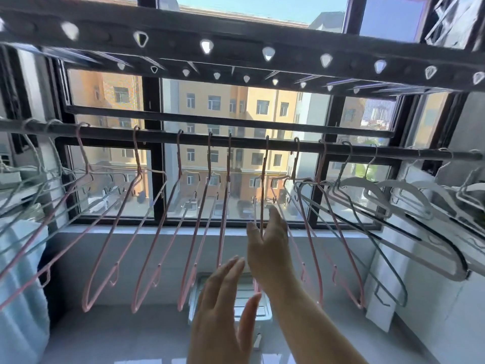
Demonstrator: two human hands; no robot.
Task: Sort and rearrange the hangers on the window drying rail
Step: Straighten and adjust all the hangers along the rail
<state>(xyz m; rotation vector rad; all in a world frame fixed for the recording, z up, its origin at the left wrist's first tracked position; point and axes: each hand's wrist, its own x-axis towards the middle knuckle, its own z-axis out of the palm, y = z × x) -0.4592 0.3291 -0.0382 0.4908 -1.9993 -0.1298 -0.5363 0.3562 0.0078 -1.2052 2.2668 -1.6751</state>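
Far: dark window frame [154,179], several panes; through it a tan and orange apartment block [236,106], parked cars [98,203] at street level, blue sky [249,6] at top; overhead, near, a dark perforated bar [236,46] with teardrop holes, a second one behind it; pale sill [131,229] under the glass; left, pale blue cloth [18,258]; centre low, white plastic container [266,312]; right, a white sheet [380,311] against the wall.

Bright backlit daylight, blurred warped edges
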